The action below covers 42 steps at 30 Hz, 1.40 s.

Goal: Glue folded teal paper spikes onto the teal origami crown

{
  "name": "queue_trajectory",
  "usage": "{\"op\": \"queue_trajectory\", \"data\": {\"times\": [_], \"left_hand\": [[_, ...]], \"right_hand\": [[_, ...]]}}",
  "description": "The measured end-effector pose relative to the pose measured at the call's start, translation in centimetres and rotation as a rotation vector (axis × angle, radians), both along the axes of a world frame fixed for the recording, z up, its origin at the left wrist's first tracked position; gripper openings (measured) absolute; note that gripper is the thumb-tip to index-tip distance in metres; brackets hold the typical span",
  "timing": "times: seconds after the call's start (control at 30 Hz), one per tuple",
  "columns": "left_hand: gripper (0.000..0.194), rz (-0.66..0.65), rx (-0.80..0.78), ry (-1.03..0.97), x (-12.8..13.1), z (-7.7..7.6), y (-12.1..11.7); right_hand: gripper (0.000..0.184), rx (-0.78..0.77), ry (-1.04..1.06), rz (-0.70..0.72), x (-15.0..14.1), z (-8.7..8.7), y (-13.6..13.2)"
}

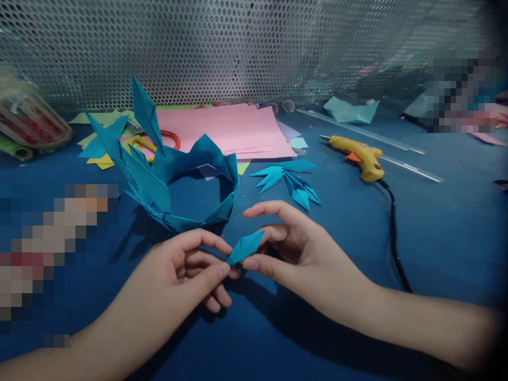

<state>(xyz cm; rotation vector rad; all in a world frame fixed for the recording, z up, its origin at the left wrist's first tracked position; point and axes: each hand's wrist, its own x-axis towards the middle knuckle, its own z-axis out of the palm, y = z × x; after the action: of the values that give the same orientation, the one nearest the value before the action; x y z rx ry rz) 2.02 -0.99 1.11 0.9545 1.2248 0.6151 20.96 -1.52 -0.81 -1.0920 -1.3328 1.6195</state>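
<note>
Between my hands is a small folded blue paper piece (245, 247), slim and pointed at both ends. My left hand (194, 264) pinches its lower left tip between thumb and index finger. At the other end, my right hand (289, 241) holds it with the thumb below and a bent finger behind, the index finger raised off it. Just beyond my left hand stands a blue folded-paper crown (146, 180), a ring with tall points at its left. Past my right hand lies a cluster of similar blue folded pieces (286, 177).
A yellow glue gun (357, 153) lies at the right, its black cord (395, 238) running toward me. Clear glue sticks (413, 168) lie beside it. Pink paper sheets (234, 127) and scissors (169, 138) sit behind the crown. A perforated metal panel (222, 47) closes off the back.
</note>
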Motion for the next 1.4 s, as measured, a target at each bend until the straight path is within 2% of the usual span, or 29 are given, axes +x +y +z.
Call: {"op": "queue_trajectory", "data": {"times": [0.17,0.4,0.7,0.83,1.13,1.3,1.4], "left_hand": [[0.016,-0.035,0.015,0.003,-0.1,-0.7,-0.3],[0.014,-0.029,0.073,-0.009,-0.5,-1.5,-0.9],[0.017,-0.061,0.049,0.053,-0.2,-0.4,-0.5],[0.016,-0.036,0.035,0.051,-0.2,-0.3,-0.3],[0.014,-0.053,0.02,0.025,-0.2,-0.2,-0.3],[0.015,-0.075,-0.008,-0.027,-0.3,-0.3,-0.2],[0.014,-0.086,-0.006,-0.05,-0.4,-0.4,-0.1]], "right_hand": [[0.039,0.057,-0.052,-0.013,0.2,-0.1,-0.3],[0.036,0.019,-0.055,-0.044,0.0,-0.1,0.0],[0.037,0.005,-0.044,-0.043,0.1,-0.3,0.0],[0.036,0.01,-0.026,-0.034,0.0,0.0,0.1],[0.041,-0.09,0.038,-0.075,-0.1,0.1,0.2],[0.043,-0.007,0.033,-0.089,-0.2,0.1,-0.2],[0.038,0.071,-0.013,-0.078,-0.2,0.0,-0.4]]}}
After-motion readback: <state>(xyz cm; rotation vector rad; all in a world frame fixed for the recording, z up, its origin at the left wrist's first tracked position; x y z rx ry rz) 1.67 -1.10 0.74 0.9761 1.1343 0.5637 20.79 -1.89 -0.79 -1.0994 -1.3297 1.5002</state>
